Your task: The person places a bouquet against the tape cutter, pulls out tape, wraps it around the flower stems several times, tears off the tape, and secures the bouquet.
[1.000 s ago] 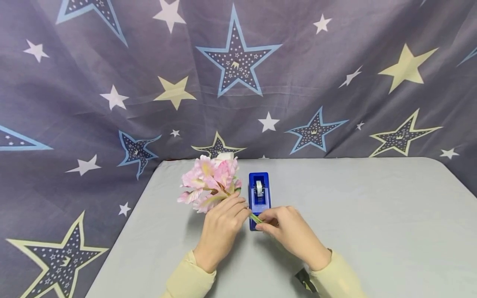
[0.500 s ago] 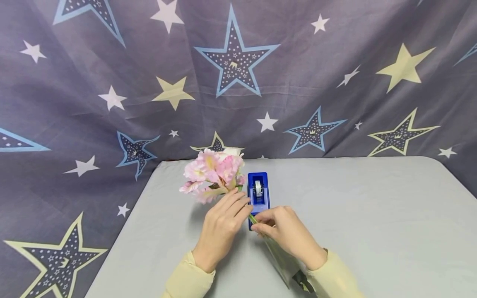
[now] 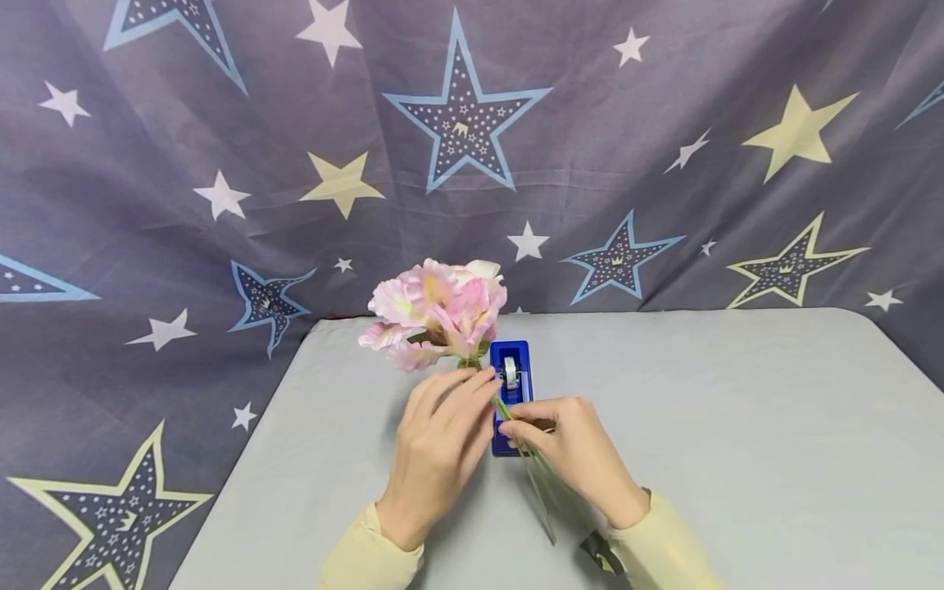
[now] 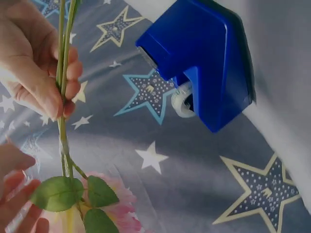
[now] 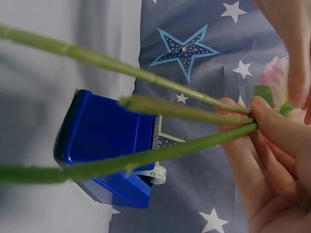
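Observation:
A bunch of pink artificial flowers (image 3: 442, 307) stands tilted above the table in the head view. My right hand (image 3: 575, 447) pinches its green stems (image 5: 102, 60) between thumb and fingers, and the stem ends spread out below that grip. My left hand (image 3: 435, 442) is beside the stems just under the blooms, fingers loosely extended. In the left wrist view, those left fingers (image 4: 14, 194) lie next to a green leaf (image 4: 58, 193), and a shiny clear band shows on the stems. Behind the hands sits a blue tape dispenser (image 3: 522, 352) with a roll of tape (image 3: 510, 373).
A grey cloth covers the table (image 3: 737, 426). A dark leaf-like piece (image 3: 601, 553) shows beside the right sleeve. Behind the far table edge hangs a dark curtain (image 3: 575, 98) printed with stars.
The flowers have risen and moved right, becoming more upright. Their lower stems have swung into view below the right hand. The left hand's fingers have shifted upward and spread a little.

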`<state>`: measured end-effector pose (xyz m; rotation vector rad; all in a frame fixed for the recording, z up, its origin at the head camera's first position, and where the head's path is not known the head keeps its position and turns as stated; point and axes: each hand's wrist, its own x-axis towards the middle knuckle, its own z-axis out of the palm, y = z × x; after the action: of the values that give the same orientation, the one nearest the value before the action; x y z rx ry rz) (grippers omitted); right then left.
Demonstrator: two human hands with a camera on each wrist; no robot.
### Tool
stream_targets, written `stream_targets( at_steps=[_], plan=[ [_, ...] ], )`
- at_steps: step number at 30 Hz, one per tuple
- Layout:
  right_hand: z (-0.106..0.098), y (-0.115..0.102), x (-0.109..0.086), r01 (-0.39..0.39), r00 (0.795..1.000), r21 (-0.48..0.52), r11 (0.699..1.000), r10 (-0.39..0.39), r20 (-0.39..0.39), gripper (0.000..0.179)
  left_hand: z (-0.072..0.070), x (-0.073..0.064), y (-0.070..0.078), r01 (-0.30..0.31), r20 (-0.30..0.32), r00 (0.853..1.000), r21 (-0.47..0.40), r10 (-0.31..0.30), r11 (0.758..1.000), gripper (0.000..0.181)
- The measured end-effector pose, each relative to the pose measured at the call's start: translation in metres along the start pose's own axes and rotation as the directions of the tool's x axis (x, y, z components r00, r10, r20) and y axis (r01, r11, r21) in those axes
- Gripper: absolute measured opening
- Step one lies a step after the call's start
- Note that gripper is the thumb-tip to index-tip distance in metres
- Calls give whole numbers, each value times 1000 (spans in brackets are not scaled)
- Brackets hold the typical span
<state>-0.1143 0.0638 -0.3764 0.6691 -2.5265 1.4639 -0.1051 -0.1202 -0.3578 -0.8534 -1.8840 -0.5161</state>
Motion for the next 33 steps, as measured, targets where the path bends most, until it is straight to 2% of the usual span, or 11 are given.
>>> stream_targets(
  at_steps=[3,6,9,11,13,16,19,21,25,29,33],
  plan=[
    [-1,-1,0,5,1000,16,1000,-5,-29,20,-1,1,2,68,-78,995,-24,-70,997,20],
    [-2,-1,1,12,999,32,999,-11,-53,18,0,0,2,134,-101,986,-19,-136,991,21],
    [-2,-1,1,4,997,57,998,0,-79,16,1,-4,1,232,-43,972,-25,-233,972,30],
    [-2,0,1,-5,995,73,997,12,-95,16,3,-7,1,323,48,946,-36,-321,946,38],
    [-2,0,1,-8,993,84,996,17,-116,16,4,-10,2,424,171,894,-25,-414,905,44],
    [-2,0,1,2,990,70,998,8,-143,17,7,-15,4,528,363,790,5,-494,849,47],
    [-2,1,2,4,988,67,998,6,-156,17,10,-19,7,570,514,702,10,-493,822,44],
    [-2,0,2,-4,987,69,998,15,-160,16,13,-21,10,589,579,666,-22,-470,808,39],
    [-2,1,3,-13,984,63,998,24,-177,14,20,-24,14,637,641,633,-113,-433,763,27],
    [-2,2,3,-18,982,55,998,28,-185,12,24,-26,17,682,663,622,-195,-418,705,19],
    [-1,4,4,-25,982,43,999,33,-187,13,28,-28,18,701,671,618,-232,-411,674,15]
  ],
)
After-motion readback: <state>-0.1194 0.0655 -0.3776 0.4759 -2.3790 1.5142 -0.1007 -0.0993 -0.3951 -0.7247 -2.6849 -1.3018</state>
